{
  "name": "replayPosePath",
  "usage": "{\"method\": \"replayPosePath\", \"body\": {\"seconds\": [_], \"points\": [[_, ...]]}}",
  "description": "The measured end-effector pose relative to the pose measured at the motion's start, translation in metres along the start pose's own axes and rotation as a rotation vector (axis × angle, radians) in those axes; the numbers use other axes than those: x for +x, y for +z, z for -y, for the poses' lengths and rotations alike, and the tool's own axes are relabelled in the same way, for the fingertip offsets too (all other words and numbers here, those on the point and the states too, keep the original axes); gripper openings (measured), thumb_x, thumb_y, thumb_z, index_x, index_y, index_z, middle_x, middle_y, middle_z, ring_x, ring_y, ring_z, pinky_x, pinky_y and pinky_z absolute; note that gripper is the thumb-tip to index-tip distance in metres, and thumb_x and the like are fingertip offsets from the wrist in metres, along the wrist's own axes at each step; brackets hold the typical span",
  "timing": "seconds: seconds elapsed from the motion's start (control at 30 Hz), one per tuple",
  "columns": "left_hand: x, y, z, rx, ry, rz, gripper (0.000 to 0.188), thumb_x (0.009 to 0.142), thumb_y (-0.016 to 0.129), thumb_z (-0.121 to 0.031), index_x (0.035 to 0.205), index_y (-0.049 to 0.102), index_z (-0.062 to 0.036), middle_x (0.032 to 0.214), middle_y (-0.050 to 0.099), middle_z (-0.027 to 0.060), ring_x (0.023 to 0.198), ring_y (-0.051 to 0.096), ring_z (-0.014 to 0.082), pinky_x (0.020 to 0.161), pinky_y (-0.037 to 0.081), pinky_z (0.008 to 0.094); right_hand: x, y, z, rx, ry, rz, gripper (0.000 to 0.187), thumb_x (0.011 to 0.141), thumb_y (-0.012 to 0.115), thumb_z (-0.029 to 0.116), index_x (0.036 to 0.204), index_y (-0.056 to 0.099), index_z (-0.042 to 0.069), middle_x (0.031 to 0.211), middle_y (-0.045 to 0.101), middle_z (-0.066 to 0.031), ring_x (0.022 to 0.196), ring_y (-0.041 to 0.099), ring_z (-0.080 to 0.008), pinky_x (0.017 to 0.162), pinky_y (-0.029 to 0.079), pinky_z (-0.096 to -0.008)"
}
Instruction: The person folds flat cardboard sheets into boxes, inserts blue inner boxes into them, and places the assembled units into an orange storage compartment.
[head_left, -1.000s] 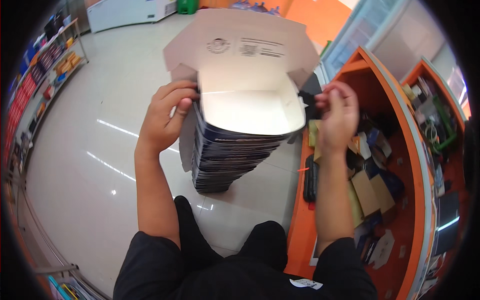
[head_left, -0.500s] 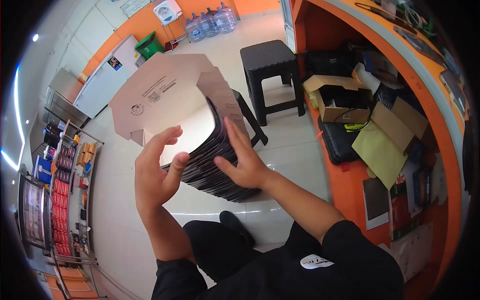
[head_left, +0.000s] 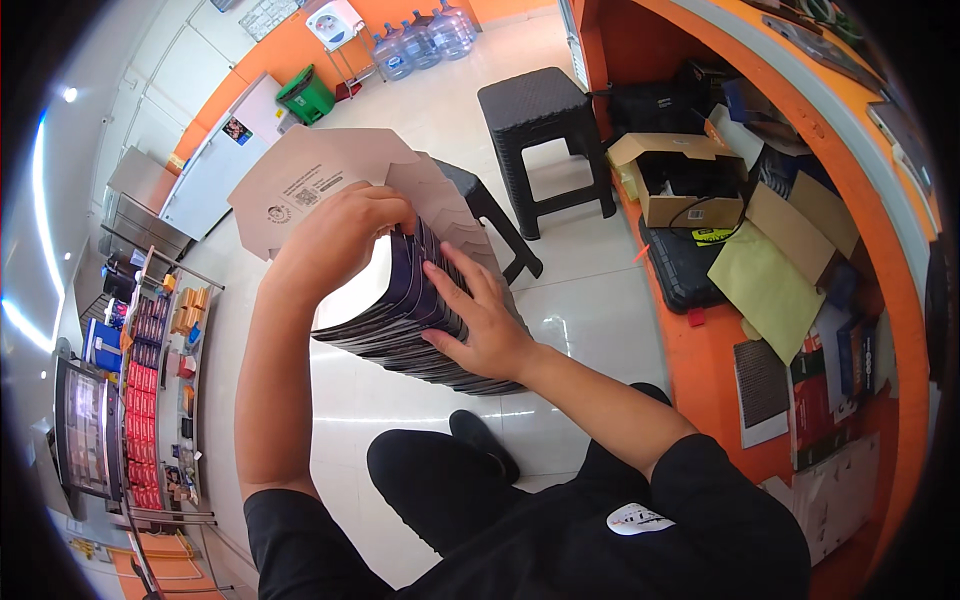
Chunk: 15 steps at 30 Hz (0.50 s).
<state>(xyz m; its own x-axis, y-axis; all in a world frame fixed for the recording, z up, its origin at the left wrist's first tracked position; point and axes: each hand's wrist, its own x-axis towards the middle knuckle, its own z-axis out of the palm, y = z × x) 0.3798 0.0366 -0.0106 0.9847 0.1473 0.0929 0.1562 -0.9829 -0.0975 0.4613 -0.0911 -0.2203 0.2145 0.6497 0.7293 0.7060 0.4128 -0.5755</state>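
Observation:
In front of me stands a tall stack of nested cardboard cartons (head_left: 430,350), pale inside with dark purple printed outer faces. The top carton's brown flap (head_left: 330,150) spreads toward the far side and bears small dark print. My left hand (head_left: 345,235) reaches over the top, its fingers bent and closed around the top edge near the far right corner. Those fingertips are partly hidden. Against the stack's right side rests my right hand (head_left: 485,325), fingers stretched and apart, touching the dark carton edges.
A black plastic stool (head_left: 465,185) is partly hidden behind the stack; stacked black stools (head_left: 535,110) stand farther right. An orange shelf unit (head_left: 690,400) on my right holds an opened box (head_left: 690,180) and a black case (head_left: 680,265). Stocked shelves (head_left: 145,390) line the left.
My left hand has moved from hovering open at the stack's near left to the top's far right edge, where its fingers have closed. My right hand stays on the side.

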Motion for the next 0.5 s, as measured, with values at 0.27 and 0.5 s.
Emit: {"method": "replayPosePath", "body": {"seconds": [0.27, 0.5], "points": [[0.01, -0.005, -0.005, -0.045, 0.053, 0.122, 0.013, 0.083, 0.063, 0.006, 0.087, 0.068, -0.0045, 0.091, 0.067, 0.0075, 0.095, 0.063, 0.0293, 0.084, 0.05, 0.0401, -0.012, 0.006, -0.013, 0.239, 0.221, 0.112, 0.123, 0.07, 0.09, 0.04, 0.16, 0.013, 0.008, 0.163, 0.01, -0.0233, 0.149, 0.02, -0.0441, 0.119, 0.029, -0.0455], [0.0, -0.012, -0.003, -0.07, -0.019, 0.214, 0.014, 0.084, 0.064, 0.005, 0.093, 0.069, -0.004, 0.099, 0.069, 0.0088, 0.098, 0.064, 0.0296, 0.086, 0.05, 0.0394, -0.01, 0.008, -0.023, 0.162, 0.079, 0.311, 0.126, 0.068, 0.092, 0.031, 0.161, 0.008, 0.019, 0.163, 0.003, -0.0248, 0.149, 0.019, -0.0456, 0.119, 0.031, -0.0479]]}}
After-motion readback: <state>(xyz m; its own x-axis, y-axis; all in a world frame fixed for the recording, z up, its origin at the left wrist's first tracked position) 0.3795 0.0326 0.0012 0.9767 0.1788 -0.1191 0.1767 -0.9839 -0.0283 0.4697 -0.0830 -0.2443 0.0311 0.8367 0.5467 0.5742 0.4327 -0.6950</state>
